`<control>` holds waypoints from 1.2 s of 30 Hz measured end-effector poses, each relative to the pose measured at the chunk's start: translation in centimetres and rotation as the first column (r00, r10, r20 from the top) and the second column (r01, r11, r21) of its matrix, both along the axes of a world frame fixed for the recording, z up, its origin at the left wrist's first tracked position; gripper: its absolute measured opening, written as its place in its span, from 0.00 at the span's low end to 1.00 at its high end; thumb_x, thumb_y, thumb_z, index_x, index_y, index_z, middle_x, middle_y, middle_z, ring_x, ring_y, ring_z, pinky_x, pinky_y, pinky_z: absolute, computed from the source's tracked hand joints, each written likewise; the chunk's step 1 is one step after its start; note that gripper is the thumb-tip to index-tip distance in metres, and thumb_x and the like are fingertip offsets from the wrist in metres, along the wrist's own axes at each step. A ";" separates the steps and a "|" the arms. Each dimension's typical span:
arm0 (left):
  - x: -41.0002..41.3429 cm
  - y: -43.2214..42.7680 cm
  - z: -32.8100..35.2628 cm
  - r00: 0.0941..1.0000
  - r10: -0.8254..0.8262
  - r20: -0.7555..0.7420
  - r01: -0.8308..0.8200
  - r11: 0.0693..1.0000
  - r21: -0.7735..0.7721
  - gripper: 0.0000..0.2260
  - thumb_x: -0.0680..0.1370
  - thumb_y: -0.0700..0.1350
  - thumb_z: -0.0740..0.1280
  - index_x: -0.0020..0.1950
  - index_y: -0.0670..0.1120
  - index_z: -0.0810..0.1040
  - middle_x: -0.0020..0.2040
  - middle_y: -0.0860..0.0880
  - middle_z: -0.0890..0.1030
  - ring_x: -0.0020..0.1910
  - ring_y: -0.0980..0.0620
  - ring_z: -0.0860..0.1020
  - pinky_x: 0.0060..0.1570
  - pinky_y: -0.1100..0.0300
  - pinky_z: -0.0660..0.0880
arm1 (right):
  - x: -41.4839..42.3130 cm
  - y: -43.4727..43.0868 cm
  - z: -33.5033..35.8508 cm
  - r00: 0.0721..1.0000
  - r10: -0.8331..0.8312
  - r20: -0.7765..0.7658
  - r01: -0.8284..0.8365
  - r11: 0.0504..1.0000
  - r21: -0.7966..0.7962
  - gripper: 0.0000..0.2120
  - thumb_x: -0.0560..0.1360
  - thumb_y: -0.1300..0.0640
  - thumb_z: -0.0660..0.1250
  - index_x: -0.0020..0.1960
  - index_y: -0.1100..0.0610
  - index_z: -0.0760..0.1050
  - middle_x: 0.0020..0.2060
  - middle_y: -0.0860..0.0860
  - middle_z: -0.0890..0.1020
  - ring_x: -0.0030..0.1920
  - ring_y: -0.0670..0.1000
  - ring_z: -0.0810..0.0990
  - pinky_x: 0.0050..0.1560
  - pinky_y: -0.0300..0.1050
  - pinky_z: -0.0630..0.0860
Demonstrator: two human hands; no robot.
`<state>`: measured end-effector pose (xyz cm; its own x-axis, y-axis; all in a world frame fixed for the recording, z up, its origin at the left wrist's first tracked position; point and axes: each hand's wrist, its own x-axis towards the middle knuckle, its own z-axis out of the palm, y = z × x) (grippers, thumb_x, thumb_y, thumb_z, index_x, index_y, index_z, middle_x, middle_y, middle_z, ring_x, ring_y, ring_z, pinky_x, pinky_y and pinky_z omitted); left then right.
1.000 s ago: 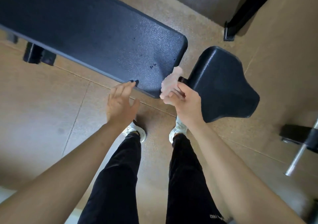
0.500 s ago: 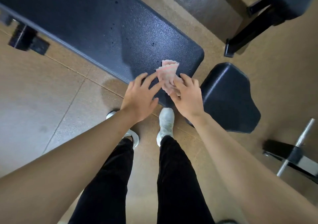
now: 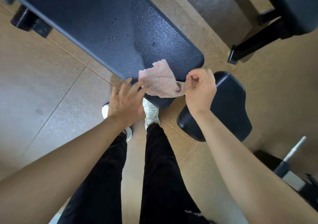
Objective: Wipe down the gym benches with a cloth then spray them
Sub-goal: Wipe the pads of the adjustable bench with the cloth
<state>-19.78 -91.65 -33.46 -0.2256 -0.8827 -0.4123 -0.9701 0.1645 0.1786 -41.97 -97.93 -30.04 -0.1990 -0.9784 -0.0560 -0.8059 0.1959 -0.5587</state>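
While the pink cloth [image 3: 157, 79] lies spread at the near end of the surface [image 3: 103, 25], right hand [image 3: 200, 87] pinches its right corner, fingers curled. Left hand [image 3: 123, 103]: fingers straight, spread, tips at the cloth's left edge.

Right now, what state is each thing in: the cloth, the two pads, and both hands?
cloth: opened out, lying on the near end of the bench pad.
bench pad: a few small dark spots on top.
seat pad: partly hidden by the right hand, cloth not on it.
left hand: fingers spread, tips at the cloth's edge.
right hand: fingers curled, pinching the cloth's corner.
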 end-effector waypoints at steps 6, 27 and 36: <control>-0.2 -0.5 0.6 0.990 0.138 0.032 -0.139 0.988 0.061 0.24 0.79 0.51 0.60 0.75 0.52 0.69 0.76 0.52 0.70 0.78 0.41 0.63 0.78 0.42 0.57 | 2.2 -0.2 -3.8 0.650 0.759 -0.035 -0.731 0.637 0.243 0.19 0.79 0.57 0.65 0.70 0.60 0.74 0.73 0.55 0.72 0.74 0.58 0.67 0.74 0.48 0.66; 3.9 -2.0 -0.3 0.945 0.303 -0.123 -0.278 0.943 0.185 0.33 0.77 0.50 0.68 0.81 0.51 0.63 0.84 0.52 0.56 0.80 0.46 0.56 0.70 0.41 0.72 | -0.2 -5.8 -6.9 0.664 0.606 -0.438 -0.428 0.788 0.442 0.30 0.85 0.42 0.41 0.83 0.54 0.48 0.82 0.59 0.50 0.81 0.67 0.48 0.78 0.67 0.48; 5.1 -2.5 -0.1 0.924 0.322 -0.207 -0.275 0.934 0.226 0.33 0.76 0.50 0.69 0.81 0.52 0.65 0.83 0.54 0.57 0.80 0.50 0.56 0.67 0.42 0.74 | 3.4 1.8 -6.6 0.348 0.910 -0.228 -0.771 0.415 0.482 0.35 0.81 0.33 0.49 0.83 0.45 0.42 0.82 0.61 0.43 0.79 0.70 0.40 0.77 0.70 0.47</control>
<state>-14.64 -94.14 -33.52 -0.0750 -0.8347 -0.5456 -0.8939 -0.1862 0.4077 -38.55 -96.15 -36.61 0.6555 -0.5878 -0.4741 -0.7291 -0.6561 -0.1947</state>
